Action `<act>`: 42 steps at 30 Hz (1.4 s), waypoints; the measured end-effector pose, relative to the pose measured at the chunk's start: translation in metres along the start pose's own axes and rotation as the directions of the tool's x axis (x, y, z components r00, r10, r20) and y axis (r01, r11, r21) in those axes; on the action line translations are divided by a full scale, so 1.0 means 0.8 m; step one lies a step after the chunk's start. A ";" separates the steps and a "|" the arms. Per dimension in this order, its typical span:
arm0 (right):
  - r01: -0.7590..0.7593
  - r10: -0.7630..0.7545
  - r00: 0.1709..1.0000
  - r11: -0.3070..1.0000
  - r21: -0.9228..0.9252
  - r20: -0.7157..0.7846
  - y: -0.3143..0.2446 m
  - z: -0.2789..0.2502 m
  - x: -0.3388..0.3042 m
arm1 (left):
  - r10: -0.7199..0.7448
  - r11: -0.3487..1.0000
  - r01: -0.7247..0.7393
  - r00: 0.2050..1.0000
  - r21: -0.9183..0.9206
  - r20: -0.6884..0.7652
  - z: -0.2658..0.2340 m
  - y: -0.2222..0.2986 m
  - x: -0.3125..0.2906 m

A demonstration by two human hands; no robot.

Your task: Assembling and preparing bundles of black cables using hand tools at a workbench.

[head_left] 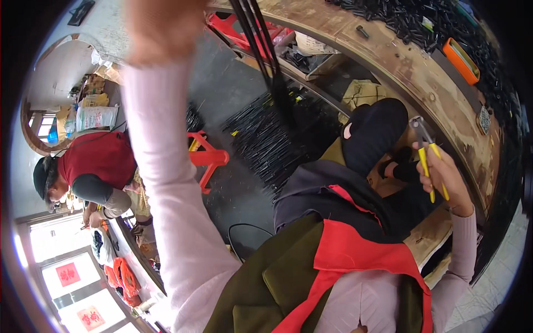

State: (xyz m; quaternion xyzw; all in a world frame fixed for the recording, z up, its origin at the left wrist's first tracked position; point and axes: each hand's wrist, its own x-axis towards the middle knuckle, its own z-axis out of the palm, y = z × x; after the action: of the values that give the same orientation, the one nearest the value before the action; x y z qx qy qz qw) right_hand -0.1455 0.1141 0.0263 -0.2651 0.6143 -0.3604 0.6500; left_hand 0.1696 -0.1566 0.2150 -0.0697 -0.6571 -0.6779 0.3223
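Blurred and closest, the raised left hand (pixel 164 30) runs off the view's top, its grip impossible to tell; black strands (pixel 275 77) hang beside it. The right hand (pixel 455 186) grasps yellow-handled pincers (pixel 423 160) near the table (pixel 388 61). Thin black rods (pixel 258 147) lie heaped on the floor (pixel 214 69).

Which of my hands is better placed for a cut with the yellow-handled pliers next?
Right, most likely: your right hand holds the yellow-handled pliers. Your left hand is stretched out, blurred and cut off by the picture's top edge, so its grip can't be judged.
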 end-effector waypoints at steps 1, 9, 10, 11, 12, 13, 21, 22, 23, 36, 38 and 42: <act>-0.006 0.006 1.000 1.000 0.020 0.001 0.004 0.004 0.003 | -0.109 0.962 0.135 0.987 0.236 -0.119 -0.003 -0.056 -0.024; -0.116 0.115 0.991 0.993 -0.002 -0.075 0.006 0.008 0.000 | -0.506 0.407 0.611 0.770 0.679 -0.389 -0.069 -0.378 -0.195; -0.116 0.115 0.989 0.993 -0.004 -0.089 0.006 0.009 -0.001 | -0.434 0.341 0.568 0.802 0.749 -0.410 -0.096 -0.411 -0.211; -0.114 0.114 0.988 0.993 0.012 -0.108 0.008 0.008 -0.001 | -0.359 0.092 0.498 0.824 0.862 -0.438 -0.112 -0.430 -0.224; -0.107 0.109 0.984 0.994 0.025 -0.141 0.007 0.007 -0.007 | -0.271 -0.162 0.405 0.859 0.900 -0.435 -0.127 -0.448 -0.229; -0.101 0.107 0.985 0.993 0.054 -0.134 0.008 0.012 -0.004 | -0.236 -0.273 0.355 0.876 0.894 -0.420 -0.144 -0.461 -0.249; 0.252 -0.239 0.888 0.967 -0.018 -0.394 0.086 0.030 0.026 | -0.960 0.064 0.347 0.278 0.936 -0.038 -0.113 -0.462 -0.273; 0.305 -0.282 0.837 0.952 -0.028 -0.469 0.103 0.035 0.033 | -0.963 0.030 0.344 0.261 0.938 -0.065 -0.105 -0.453 -0.256; 0.374 -0.329 0.783 0.927 -0.024 -0.528 0.132 0.033 0.041 | -0.958 0.045 0.318 0.282 0.947 -0.050 -0.090 -0.438 -0.215; 0.364 -0.290 0.576 0.928 -0.077 -0.764 0.249 0.066 0.128 | 0.002 0.317 0.000 1.000 0.948 0.000 -0.017 -0.484 0.281; 0.350 -0.262 0.577 0.935 -0.056 -0.773 0.254 0.064 0.124 | 0.065 0.242 0.054 0.995 0.969 -0.072 -0.004 -0.516 0.312; 0.253 -0.166 0.596 0.967 -0.012 -0.786 0.283 0.048 0.124 | -0.049 0.098 0.159 0.987 0.982 -0.155 0.025 -0.556 0.350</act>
State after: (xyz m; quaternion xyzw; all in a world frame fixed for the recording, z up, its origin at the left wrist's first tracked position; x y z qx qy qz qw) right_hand -0.0765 0.1672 -0.2082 -0.1194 0.7808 -0.5434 0.2841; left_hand -0.2911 -0.2667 -0.0140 0.2378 -0.9305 -0.0880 0.2644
